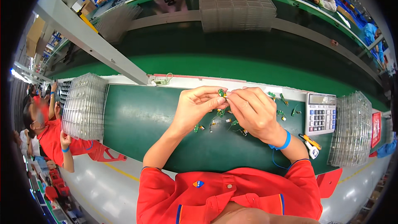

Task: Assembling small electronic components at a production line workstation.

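Observation:
A small green circuit board [222, 93] is pinched between the thumb and fingers of my left hand [200, 104], above the middle of the green bench. My right hand [253, 110] meets it from the other side, its fingertips closed at the board's edge. What those fingertips hold is too small to make out. Beneath and between my hands lie several small boards with wires and little components [213, 122]. More green boards [282, 99] are scattered to the right of my right hand. A blue wrist strap [283, 140] with a cord circles my right wrist.
A calculator [320, 114] lies at the right, with an orange-handled tool [311, 141] and a white device [311, 150] below it. Stacked clear trays stand right [351, 128] and left [85, 105]. A grey post [112, 56] slants across the far left. Co-workers sit left and beyond.

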A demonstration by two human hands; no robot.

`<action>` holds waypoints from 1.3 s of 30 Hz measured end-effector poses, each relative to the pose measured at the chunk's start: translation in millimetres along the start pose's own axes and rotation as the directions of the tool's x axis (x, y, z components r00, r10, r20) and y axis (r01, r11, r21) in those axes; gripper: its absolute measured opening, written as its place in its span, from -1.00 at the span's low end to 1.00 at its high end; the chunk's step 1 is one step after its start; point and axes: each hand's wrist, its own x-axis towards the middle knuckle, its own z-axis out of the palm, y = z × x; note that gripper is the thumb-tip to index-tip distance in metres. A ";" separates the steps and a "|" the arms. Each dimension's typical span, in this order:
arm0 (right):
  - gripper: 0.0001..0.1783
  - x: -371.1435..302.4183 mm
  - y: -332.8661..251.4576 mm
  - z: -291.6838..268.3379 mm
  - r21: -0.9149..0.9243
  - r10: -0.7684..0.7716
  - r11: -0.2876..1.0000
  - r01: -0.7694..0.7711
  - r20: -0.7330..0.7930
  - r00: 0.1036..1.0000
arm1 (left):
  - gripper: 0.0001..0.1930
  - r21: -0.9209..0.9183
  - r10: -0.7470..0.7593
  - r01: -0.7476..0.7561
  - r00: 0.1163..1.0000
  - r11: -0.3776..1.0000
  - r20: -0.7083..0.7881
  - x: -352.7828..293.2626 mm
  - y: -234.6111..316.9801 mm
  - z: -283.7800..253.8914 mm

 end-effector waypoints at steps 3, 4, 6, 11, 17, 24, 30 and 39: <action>-0.67 1.3 -2.1 -2.5 0.015 0.005 1.000 -0.005 -0.003 1.000 | -0.77 0.027 -0.017 0.017 1.000 0.999 -0.016 -3.8 4.7 4.5; -0.66 2.3 -4.8 -4.2 0.005 0.011 1.000 -0.011 0.007 1.000 | -0.78 0.031 0.019 -0.018 0.999 0.999 -0.032 -6.0 3.2 5.9; -0.65 3.6 -7.7 -6.9 -0.007 0.019 1.000 -0.019 0.019 1.000 | -0.78 0.034 0.053 -0.051 0.998 0.998 -0.047 -6.2 0.5 5.4; -0.62 1.7 -8.2 -10.3 0.008 0.046 0.999 -0.047 0.048 0.998 | -0.80 0.130 0.117 -0.117 0.993 0.985 0.009 -6.2 1.3 1.2; -0.62 1.1 -6.1 -13.4 0.018 0.051 0.998 -0.054 0.119 0.992 | -0.83 0.077 0.079 -0.075 0.995 0.994 -0.060 -7.6 5.4 6.0; -0.67 2.2 -7.3 -14.8 0.054 0.079 0.995 -0.083 0.075 0.994 | -0.84 0.119 0.080 -0.068 0.991 0.991 -0.103 -11.0 9.0 6.4; -0.74 8.2 -11.3 -17.0 0.186 0.208 0.957 -0.223 0.098 0.973 | -0.86 0.091 0.083 -0.074 0.991 0.993 -0.104 -13.9 4.5 9.4; -0.90 8.4 -4.5 -14.8 0.415 0.401 0.798 -0.436 0.175 0.899 | -0.81 0.090 0.137 -0.129 0.987 0.988 -0.083 -14.2 5.2 14.5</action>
